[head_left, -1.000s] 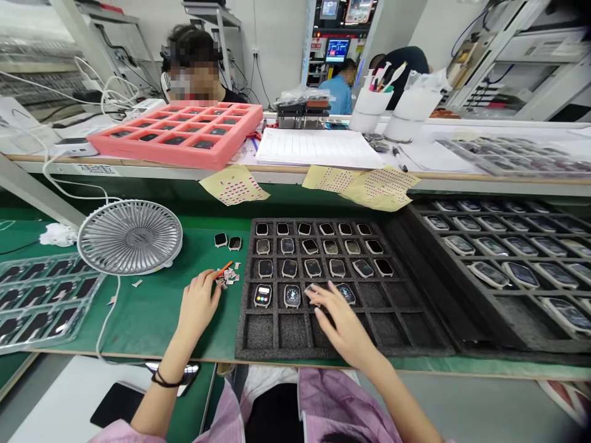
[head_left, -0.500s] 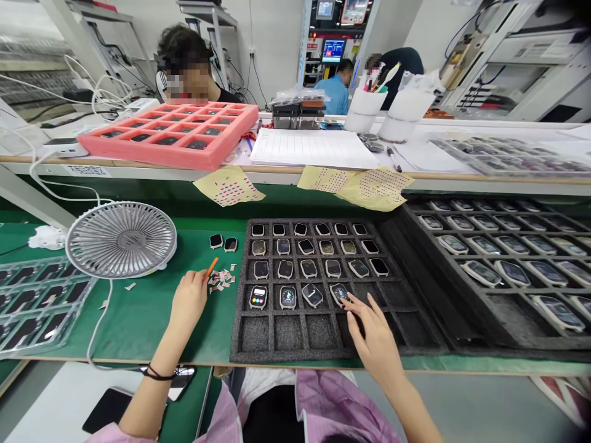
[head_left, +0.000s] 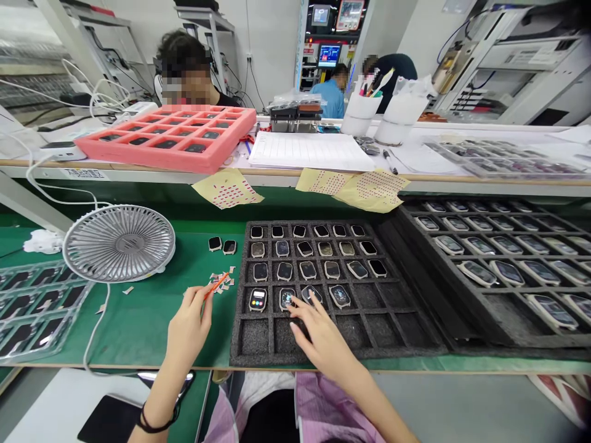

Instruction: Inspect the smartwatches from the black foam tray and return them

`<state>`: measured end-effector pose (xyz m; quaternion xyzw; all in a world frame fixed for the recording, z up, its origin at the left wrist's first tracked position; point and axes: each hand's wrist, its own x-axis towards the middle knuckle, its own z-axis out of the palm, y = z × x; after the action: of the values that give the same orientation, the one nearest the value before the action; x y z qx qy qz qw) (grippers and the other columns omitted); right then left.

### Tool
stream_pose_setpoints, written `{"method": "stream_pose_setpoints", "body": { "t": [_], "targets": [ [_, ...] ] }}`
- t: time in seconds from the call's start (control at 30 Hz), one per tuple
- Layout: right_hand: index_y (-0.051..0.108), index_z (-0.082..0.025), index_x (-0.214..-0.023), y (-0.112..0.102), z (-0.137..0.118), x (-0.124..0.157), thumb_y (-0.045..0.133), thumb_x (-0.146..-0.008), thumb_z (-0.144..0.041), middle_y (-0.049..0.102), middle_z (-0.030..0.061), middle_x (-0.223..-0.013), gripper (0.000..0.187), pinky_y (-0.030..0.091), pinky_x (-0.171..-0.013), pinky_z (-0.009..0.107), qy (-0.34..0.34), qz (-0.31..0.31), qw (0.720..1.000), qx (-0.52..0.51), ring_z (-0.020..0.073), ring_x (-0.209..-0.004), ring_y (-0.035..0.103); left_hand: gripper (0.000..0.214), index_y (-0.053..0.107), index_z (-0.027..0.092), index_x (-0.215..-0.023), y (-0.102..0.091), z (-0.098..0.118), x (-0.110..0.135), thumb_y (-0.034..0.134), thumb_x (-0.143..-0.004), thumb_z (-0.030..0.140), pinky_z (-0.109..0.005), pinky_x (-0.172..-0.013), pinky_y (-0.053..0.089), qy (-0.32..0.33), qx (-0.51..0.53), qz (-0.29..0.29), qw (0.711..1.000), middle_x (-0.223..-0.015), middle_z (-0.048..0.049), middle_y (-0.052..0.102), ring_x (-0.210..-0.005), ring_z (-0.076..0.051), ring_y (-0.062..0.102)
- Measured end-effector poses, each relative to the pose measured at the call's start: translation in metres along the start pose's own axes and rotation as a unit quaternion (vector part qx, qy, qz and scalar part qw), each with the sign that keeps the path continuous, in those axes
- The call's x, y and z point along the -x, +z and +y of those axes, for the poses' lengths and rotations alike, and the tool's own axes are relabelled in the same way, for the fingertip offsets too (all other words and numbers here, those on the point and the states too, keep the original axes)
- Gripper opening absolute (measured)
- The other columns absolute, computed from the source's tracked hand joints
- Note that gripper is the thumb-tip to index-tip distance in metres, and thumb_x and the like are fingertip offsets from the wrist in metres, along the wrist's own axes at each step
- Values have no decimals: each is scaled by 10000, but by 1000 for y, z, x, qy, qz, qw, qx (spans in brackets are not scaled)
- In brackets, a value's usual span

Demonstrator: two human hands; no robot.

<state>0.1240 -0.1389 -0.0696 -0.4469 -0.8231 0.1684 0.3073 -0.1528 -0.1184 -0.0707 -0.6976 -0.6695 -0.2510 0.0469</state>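
Note:
A black foam tray (head_left: 337,344) in front of me holds several small smartwatch bodies in its cells; some in the third row have lit screens. My right hand (head_left: 318,329) lies over the tray, fingers stretched out, fingertips touching the watch bodies (head_left: 300,298) in the third row. My left hand (head_left: 187,326) rests on the green mat (head_left: 138,320) left of the tray, pinching a thin orange stick (head_left: 213,287). Small peeled film scraps (head_left: 222,280) lie beside the stick's tip. Two loose watch bodies (head_left: 221,245) sit on the mat above them.
A small white fan (head_left: 119,242) lies on the mat at left, with clear plastic trays (head_left: 37,307) beside it. A second black tray of watches (head_left: 503,258) is at right. A pink foam tray (head_left: 170,138), papers, sticker sheets (head_left: 228,187) and cups sit on the raised shelf. Other people work behind.
My right hand moved left from the fourth lit watch to the second and third watches in that row. My left hand shifted slightly down with the stick.

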Motion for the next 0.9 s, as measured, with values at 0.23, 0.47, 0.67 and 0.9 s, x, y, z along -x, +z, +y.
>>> {"method": "stream_pose_setpoints", "body": {
  "t": [0.23,0.47,0.67,0.9],
  "targets": [
    [485,-219,-1014,-20,52,30,419,-934,-236,565,126,-1345,105,275,-1109,650,128,98,984,71,290,-1354,400,264,584,228,-1055,4,8,7,356,-968,331,-212,-552,474,5,74,-18,997,-990,-44,635,-698,-138,640],
    [492,-246,-959,-25,57,52,407,-938,-234,646,97,-1227,89,305,-1095,647,133,121,979,94,284,-1257,518,283,582,228,-1057,11,13,5,340,-974,349,-220,-568,494,20,88,-20,996,-990,-44,644,-732,-148,656],
    [507,-254,-948,-30,47,54,427,-919,-211,658,105,-1175,95,370,-1045,618,128,194,968,94,287,-1147,591,272,577,232,-1049,13,14,6,341,-975,346,-228,-575,498,24,84,-23,996,-993,-40,645,-759,-155,664],
    [593,-223,-1031,1,-2,-3,437,-917,-170,654,90,-979,201,501,-828,447,58,94,992,56,256,-932,605,269,583,233,-1065,11,19,10,356,-976,348,-214,-627,505,23,112,-42,993,-1009,-36,641,-828,-155,657]
  ]
}}
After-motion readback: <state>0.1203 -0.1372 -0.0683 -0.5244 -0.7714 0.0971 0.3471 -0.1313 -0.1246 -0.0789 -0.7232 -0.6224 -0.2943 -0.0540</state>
